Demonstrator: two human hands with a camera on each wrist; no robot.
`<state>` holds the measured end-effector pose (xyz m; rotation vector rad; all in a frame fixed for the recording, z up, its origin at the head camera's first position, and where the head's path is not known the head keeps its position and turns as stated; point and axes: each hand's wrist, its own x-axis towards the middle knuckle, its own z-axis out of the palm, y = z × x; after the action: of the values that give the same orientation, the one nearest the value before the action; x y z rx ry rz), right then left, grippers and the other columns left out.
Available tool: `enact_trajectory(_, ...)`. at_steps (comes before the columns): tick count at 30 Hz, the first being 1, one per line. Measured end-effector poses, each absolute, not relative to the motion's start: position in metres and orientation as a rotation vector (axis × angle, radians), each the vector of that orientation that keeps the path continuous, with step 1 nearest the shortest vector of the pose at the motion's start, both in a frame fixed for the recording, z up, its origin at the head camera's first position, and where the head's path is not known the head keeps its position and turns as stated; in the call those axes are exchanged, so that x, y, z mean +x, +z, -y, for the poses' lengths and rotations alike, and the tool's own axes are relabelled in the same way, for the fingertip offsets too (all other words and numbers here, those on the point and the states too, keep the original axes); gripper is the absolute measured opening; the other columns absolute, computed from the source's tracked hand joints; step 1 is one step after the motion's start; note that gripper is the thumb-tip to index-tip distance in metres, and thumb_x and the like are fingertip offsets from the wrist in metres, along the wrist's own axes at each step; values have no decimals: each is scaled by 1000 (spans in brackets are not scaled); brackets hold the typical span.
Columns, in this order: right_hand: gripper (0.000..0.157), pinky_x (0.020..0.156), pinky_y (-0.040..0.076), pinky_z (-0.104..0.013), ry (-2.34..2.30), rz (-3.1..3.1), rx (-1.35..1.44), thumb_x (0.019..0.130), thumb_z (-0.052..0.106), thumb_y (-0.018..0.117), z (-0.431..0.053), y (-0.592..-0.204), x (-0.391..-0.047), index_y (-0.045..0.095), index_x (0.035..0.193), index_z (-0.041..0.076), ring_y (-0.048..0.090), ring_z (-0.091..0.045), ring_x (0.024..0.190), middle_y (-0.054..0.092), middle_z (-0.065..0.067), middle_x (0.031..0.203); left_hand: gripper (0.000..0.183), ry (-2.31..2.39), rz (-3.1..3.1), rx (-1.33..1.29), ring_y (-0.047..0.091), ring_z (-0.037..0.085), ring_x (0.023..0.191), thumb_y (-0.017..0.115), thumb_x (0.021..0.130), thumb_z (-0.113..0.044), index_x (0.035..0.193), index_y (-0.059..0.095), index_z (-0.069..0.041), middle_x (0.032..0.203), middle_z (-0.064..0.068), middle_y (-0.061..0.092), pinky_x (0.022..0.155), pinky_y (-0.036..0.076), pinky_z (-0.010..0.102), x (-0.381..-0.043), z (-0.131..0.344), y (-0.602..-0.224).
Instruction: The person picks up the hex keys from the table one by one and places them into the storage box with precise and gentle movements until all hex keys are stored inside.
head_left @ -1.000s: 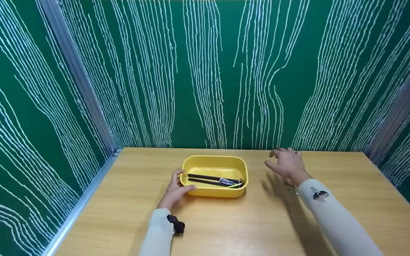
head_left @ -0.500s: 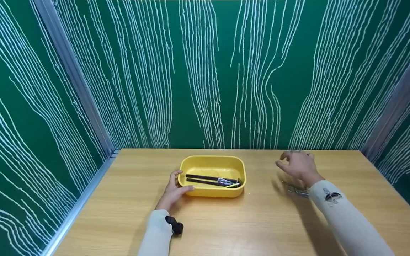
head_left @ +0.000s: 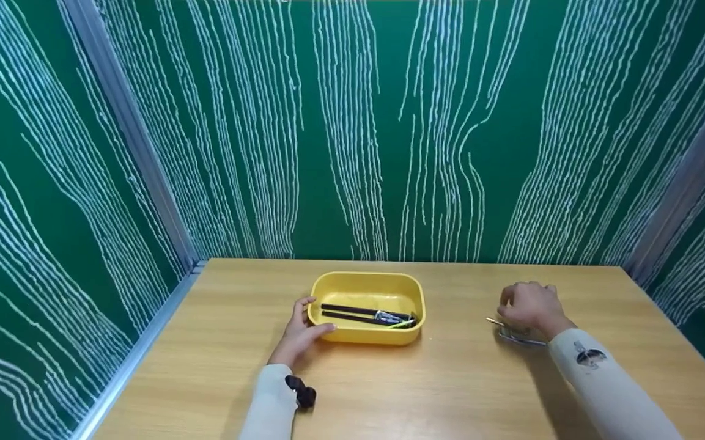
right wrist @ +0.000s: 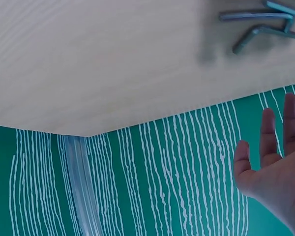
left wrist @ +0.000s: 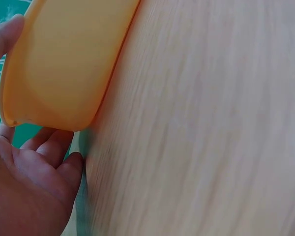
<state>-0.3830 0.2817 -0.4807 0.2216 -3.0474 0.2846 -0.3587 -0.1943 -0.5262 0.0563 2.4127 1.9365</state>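
A yellow plastic container (head_left: 358,336) sits on the table, its left end gripped by my left hand (head_left: 299,336). The thumb lies on the near rim and the fingers are at the end wall, as the left wrist view of the container (left wrist: 69,64) shows. Inside lie two black sticks (head_left: 352,308), some small silvery pieces and a thin yellow-green strip. On the right, my right hand (head_left: 532,307) hovers over several thin bent metal rods (head_left: 520,338), partly hidden below it. In the right wrist view its fingers are loosely extended and hold nothing, apart from the rods (right wrist: 255,16).
The wooden table (head_left: 425,391) ends at a green wall (head_left: 340,122) with wavy white lines. Metal posts (head_left: 138,128) stand at the back corners. A small black object (head_left: 301,392) is fixed on the left sleeve.
My right hand has moved right and toward me, lowering over the metal rods, which have come further into view. The left hand keeps its grip on the container, which stays in place.
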Motion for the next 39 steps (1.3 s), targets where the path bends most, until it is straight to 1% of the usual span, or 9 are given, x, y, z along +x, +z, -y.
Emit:
enact_trajectory(4, 17, 63, 26, -42, 276, 3054, 236, 70, 36, 59, -288, -487, -380, 64, 76, 20, 48, -20, 70, 59, 2, 73, 83, 1915, -2416, 42, 32, 27, 125, 76, 64, -29, 129, 26, -24, 137, 14, 33, 103, 24, 44, -356, 191, -518)
enact_trajectory(10, 10, 64, 27, -44, 273, 3075, 235, 68, 32, 61, -292, -493, -377, 62, 69, 22, 46, -19, 68, 55, 4, 66, 82, 1997, -2357, 191, 37, 34, 120, 75, 67, -19, 130, 23, -13, 132, 25, 35, 95, 35, 37, -346, 191, -507)
enact_trajectory(12, 10, 65, 26, -45, 267, 3091, 230, 69, 32, 62, -295, -494, -376, 61, 67, 22, 46, -18, 66, 54, 5, 63, 82, 2020, -2323, 214, 36, 36, 120, 75, 67, -16, 130, 23, -10, 132, 27, 34, 95, 36, 37, -344, 191, -503)
enact_trajectory(18, 9, 65, 26, -43, 223, 3133, 246, 66, 31, 63, -304, -500, -374, 59, 63, 24, 45, -16, 62, 53, 7, 58, 86, 2020, -2342, 187, 38, 32, 121, 78, 63, -24, 130, 24, -13, 132, 23, 36, 96, 35, 37, -354, 193, -518)
enact_trajectory(22, 12, 67, 26, -44, 231, 3149, 266, 62, 32, 67, -306, -505, -373, 58, 62, 24, 44, -16, 62, 53, 8, 58, 87, 1988, -2397, 152, 39, 29, 120, 78, 62, -29, 130, 24, -17, 132, 19, 38, 98, 33, 39, -357, 194, -527)
enact_trajectory(25, 12, 70, 26, -48, 262, 3170, 260, 62, 31, 69, -307, -508, -374, 59, 64, 23, 45, -16, 63, 54, 7, 60, 87, 1989, -2391, 132, 38, 27, 121, 78, 61, -29, 129, 25, -20, 133, 18, 38, 99, 32, 39, -358, 194, -528)
enact_trajectory(28, 11, 73, 25, -49, 320, 3206, 225, 63, 28, 70, -306, -510, -374, 61, 66, 22, 45, -18, 66, 55, 5, 62, 87, 1993, -2382, 147, 38, 27, 122, 78, 61, -29, 129, 25, -19, 133, 18, 37, 99, 31, 39, -358, 194, -528)
enact_trajectory(33, 9, 74, 23, -45, 379, 3233, 181, 64, 25, 70, -303, -512, -373, 62, 67, 22, 46, -19, 68, 56, 4, 65, 86, 1977, -2406, 115, 36, 26, 123, 78, 61, -30, 129, 26, -20, 134, 16, 37, 101, 29, 40, -357, 196, -528)
enact_trajectory(39, 10, 70, 22, -43, 354, 3150, 203, 64, 25, 69, -300, -515, -370, 61, 60, 21, 46, -16, 61, 56, 7, 58, 88, 1980, -2403, 140, 39, 26, 120, 78, 61, -30, 129, 25, -17, 131, 17, 40, 100, 30, 40, -357, 197, -530)
